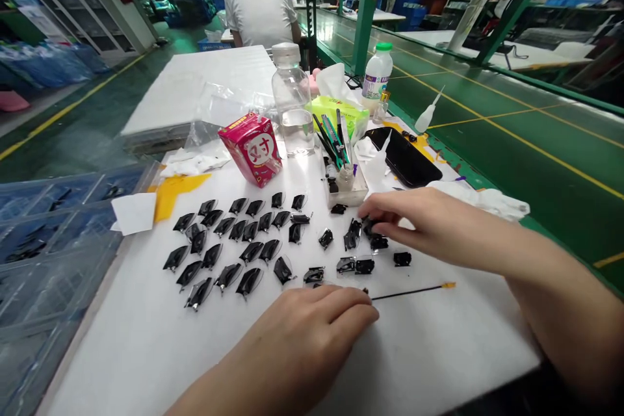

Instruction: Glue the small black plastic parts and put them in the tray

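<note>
My left hand (312, 331) rests low over the white tabletop, fingers curled together. From its fingertips runs a thin black cable (409, 292) with a yellow end; what else lies under the fingers is hidden. Farther right, my right hand (414, 218) reaches down with thumb and fingers bent around a small black part (373, 227) in a cluster. Around it lie other small black parts, one (402, 259) to the right and a pair (355, 265) in front. To the left, several black curved pieces with clear film edges (249, 281) are spread in loose rows.
Behind the parts stand a red box (251, 149), a clear bottle (292, 104) and a small tray (348, 195) with tweezers. A black phone (409, 159) lies at the back right. Blue divided bins (73, 240) border the left side. A person in white (260, 3) sits ahead.
</note>
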Available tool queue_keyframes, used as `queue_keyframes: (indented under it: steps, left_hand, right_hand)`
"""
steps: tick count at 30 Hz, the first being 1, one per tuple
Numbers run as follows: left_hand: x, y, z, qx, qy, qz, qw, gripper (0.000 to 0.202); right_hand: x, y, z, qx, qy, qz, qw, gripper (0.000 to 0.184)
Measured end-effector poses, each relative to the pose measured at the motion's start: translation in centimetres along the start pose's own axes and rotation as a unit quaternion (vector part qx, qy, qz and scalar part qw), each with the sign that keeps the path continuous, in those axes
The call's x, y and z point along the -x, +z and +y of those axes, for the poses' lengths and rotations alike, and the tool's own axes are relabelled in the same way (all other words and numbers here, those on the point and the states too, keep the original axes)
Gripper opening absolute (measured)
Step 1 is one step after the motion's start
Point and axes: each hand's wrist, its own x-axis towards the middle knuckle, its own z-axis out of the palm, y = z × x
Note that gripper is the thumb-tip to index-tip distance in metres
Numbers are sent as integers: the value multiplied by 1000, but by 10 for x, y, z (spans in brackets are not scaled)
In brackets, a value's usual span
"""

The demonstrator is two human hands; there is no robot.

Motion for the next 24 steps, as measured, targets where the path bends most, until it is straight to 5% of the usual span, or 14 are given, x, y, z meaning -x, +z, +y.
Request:
queue_keyframes:
  steps: [8,14,19,24]
  left_hand:
    - [0,2,1,-46,18,40,998,28]
    - [-2,2,-3,-69,17,107,992,28]
    - [-6,2,-9,-62,-8,163,985,22]
    - [-9,4,-21,-115,-57,130,983,33]
  right_hand:
    - [-28,49,-8,48,-83,134,986,17]
    - [-25,37,-7,90,-53,121,987,18]
    - [6,5,3,156,31,-29,987,10]
    - [26,3,17,162,47,-145,975,9]
